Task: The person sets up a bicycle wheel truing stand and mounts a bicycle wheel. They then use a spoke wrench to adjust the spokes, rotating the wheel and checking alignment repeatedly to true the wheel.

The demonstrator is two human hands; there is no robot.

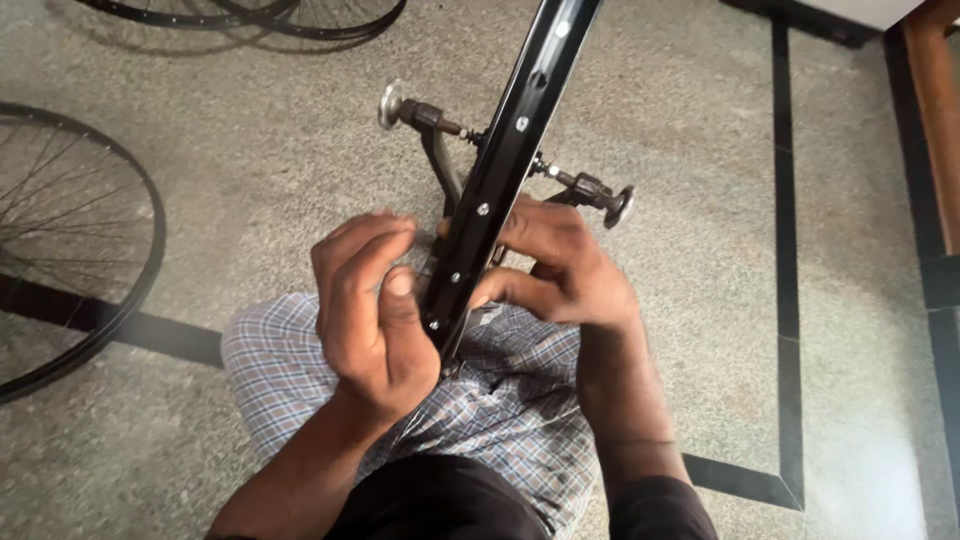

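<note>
A black bicycle wheel rim (505, 150) stands edge-on in a metal truing stand (440, 165), whose threaded arms end in round knobs on both sides. My left hand (370, 310) is on the rim's left side, fingers curled, with the thumb pressing against the rim's edge. On the right side my right hand (560, 265) has its fingers bent against the rim; what the fingertips pinch is hidden behind the rim. Small spoke nipples show as bright dots along the rim. My checked-cloth lap (500, 400) lies below both hands.
A spoked bicycle wheel (70, 240) lies on the speckled grey floor at the left. More wheels (290, 15) lie at the top edge. Black inlay lines (785, 250) cross the floor at the right. A brown wooden frame (935, 110) runs along the right edge.
</note>
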